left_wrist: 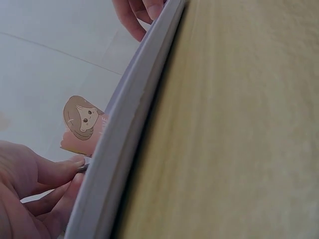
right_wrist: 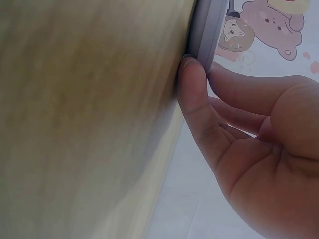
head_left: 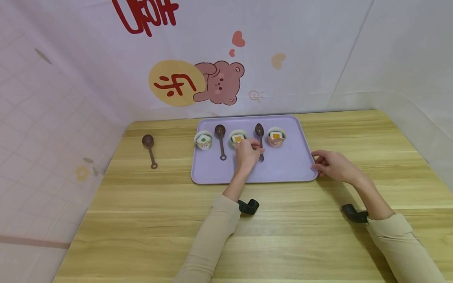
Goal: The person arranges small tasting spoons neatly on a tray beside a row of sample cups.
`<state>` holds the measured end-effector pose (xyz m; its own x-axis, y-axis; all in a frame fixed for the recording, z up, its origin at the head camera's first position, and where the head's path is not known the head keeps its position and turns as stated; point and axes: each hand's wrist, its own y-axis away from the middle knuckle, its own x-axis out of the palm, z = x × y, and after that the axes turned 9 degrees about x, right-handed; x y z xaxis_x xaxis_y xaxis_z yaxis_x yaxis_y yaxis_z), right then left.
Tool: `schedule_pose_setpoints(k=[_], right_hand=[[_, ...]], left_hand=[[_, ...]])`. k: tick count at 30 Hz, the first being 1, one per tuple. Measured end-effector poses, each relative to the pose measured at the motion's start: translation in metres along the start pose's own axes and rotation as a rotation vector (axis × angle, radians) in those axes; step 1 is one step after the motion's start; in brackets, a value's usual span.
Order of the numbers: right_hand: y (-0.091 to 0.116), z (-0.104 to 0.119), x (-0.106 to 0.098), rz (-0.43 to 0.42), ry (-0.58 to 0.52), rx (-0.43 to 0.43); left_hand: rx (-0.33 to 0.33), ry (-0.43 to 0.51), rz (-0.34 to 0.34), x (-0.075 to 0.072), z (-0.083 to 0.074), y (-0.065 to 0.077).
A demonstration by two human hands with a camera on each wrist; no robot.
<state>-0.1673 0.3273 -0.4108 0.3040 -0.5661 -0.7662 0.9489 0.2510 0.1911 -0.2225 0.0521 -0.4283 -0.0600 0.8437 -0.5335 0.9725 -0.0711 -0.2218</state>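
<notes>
My left hand (head_left: 247, 154) reaches over the lilac tray (head_left: 226, 173) and pinches the handle of a brown measuring spoon (head_left: 259, 129) between thumb and fingers. In the left wrist view, only a small dark bit of that handle (left_wrist: 83, 168) shows at the fingertips. My right hand (head_left: 334, 165) grips the tray's right edge, the rim between thumb and fingers in the right wrist view. Left of the held spoon stands a green-patterned paper cup (head_left: 233, 144) with a white and orange piece inside, partly hidden by my left hand. To its right is a pink paper cup (head_left: 277, 142) with a similar piece.
Another brown spoon (head_left: 220, 137) lies on the tray beside a paper cup (head_left: 203, 145) with a white and green piece, at the left edge. A further spoon (head_left: 150, 151) lies on the wooden table (head_left: 141, 212), left of the tray. A printed cloth (head_left: 301, 47) hangs behind.
</notes>
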Motion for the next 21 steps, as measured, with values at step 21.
schedule_pose_setpoints(k=[21], right_hand=[[0.0009,0.0030,-0.0003,0.009,-0.008,0.015]], left_hand=[[-0.058,-0.039,0.007,0.0038,0.0031,-0.0008]])
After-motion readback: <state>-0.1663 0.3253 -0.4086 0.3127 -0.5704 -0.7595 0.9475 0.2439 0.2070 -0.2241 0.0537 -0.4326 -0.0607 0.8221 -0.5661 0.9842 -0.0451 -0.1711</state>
